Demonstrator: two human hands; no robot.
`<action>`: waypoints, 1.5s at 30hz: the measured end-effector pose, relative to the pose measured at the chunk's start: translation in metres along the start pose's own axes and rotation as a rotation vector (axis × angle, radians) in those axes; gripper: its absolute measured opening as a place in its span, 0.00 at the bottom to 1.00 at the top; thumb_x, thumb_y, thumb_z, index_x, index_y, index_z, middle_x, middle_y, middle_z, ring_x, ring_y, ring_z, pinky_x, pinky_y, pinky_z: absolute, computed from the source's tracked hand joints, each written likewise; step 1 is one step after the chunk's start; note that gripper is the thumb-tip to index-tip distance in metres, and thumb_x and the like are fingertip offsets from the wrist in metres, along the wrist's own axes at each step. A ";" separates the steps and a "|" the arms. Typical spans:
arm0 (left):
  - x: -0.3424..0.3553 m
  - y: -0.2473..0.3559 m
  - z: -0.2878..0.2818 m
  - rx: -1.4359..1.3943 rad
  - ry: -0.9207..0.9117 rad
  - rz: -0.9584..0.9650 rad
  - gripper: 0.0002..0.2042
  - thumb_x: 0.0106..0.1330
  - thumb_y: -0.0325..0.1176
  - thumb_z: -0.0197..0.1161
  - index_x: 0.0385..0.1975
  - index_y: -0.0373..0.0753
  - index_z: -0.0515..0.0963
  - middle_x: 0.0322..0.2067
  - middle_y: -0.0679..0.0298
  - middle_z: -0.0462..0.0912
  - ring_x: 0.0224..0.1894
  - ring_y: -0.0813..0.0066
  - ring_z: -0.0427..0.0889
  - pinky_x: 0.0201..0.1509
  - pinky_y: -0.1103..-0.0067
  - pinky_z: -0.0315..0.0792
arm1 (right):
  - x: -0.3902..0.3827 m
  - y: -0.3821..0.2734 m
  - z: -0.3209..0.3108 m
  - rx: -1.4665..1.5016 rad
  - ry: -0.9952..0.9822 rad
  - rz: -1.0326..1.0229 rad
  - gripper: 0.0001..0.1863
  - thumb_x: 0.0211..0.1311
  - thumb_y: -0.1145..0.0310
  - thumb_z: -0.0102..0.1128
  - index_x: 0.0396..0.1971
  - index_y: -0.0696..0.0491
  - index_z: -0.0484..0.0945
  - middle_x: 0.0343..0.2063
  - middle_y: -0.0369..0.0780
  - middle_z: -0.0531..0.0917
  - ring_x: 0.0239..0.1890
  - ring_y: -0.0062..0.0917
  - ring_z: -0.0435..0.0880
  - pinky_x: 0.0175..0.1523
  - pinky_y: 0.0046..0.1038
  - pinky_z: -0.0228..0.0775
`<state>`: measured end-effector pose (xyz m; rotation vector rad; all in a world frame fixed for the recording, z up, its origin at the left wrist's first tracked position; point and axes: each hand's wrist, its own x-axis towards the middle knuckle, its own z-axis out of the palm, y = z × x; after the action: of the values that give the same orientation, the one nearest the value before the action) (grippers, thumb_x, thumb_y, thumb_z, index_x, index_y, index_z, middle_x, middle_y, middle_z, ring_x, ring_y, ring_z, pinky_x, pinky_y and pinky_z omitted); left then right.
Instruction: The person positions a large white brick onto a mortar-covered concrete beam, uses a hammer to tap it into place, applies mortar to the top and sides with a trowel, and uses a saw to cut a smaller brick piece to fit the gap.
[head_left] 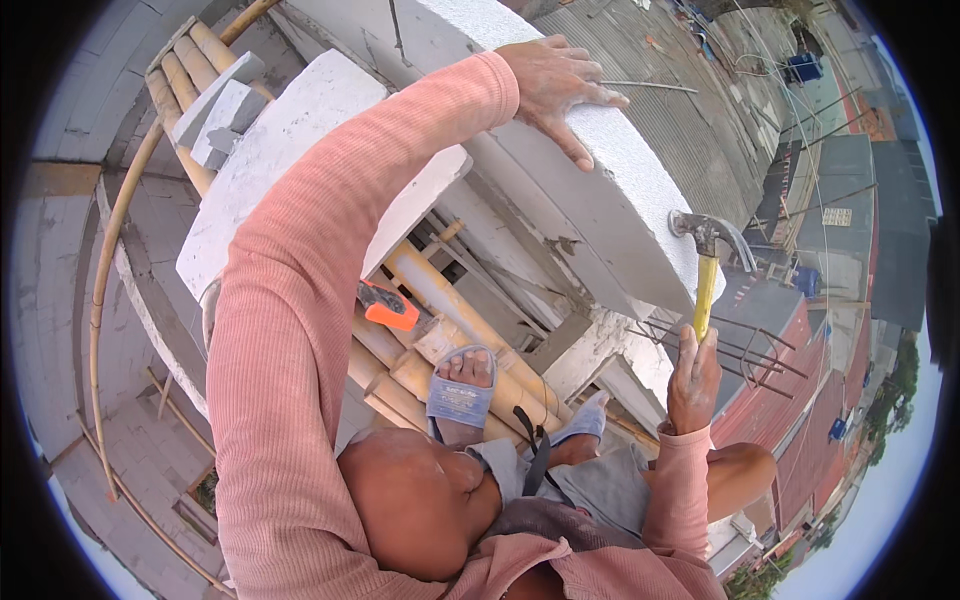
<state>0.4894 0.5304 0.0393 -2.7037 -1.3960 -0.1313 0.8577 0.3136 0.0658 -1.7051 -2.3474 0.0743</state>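
Observation:
My left hand [565, 88] lies with spread fingers on the top of a white, rough-faced block [625, 190] set along the wall. A claw hammer [706, 262] with a yellow handle is in my right hand [692, 380], its fingers wrapped round the lower handle. The hammer's head is at the block's right end, seemingly touching its edge; the claw points right. Under my left forearm is a large white block [300, 130], partly hidden by the sleeve. An orange-and-dark tool handle [390, 306] shows just below that block; the rest of the tool is hidden.
Bamboo poles [430, 275] form the platform under my sandalled feet [462, 385]. Steel bars [740, 360] jut out near my right hand. Broken block pieces [225, 115] sit on bamboo at the upper left. Beyond the wall, roofs [800, 400] lie well below.

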 end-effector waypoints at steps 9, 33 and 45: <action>-0.025 -0.005 0.006 0.091 0.157 0.037 0.54 0.47 0.85 0.56 0.70 0.51 0.69 0.49 0.62 0.79 0.59 0.67 0.74 0.68 0.72 0.66 | -0.003 -0.007 0.010 -0.274 0.116 -0.283 0.11 0.78 0.65 0.51 0.44 0.59 0.72 0.20 0.46 0.74 0.20 0.43 0.74 0.28 0.42 0.63; 0.041 0.096 0.015 -0.039 0.065 0.280 0.51 0.51 0.75 0.66 0.69 0.42 0.69 0.59 0.56 0.78 0.65 0.60 0.75 0.73 0.69 0.67 | -0.048 -0.059 0.090 1.428 0.254 1.316 0.09 0.78 0.61 0.52 0.51 0.44 0.68 0.27 0.26 0.69 0.19 0.10 0.65 0.19 0.18 0.58; 0.037 0.100 0.013 -0.065 -0.027 0.234 0.50 0.50 0.69 0.71 0.70 0.44 0.68 0.61 0.57 0.76 0.65 0.57 0.74 0.74 0.69 0.66 | -0.072 -0.028 0.127 1.450 0.251 1.166 0.10 0.78 0.62 0.50 0.54 0.40 0.67 0.28 0.27 0.72 0.16 0.12 0.69 0.15 0.19 0.58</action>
<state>0.5927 0.5042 0.0261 -2.9068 -1.0874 -0.1236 0.8247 0.2496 -0.0636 -1.6279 -0.3705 1.2346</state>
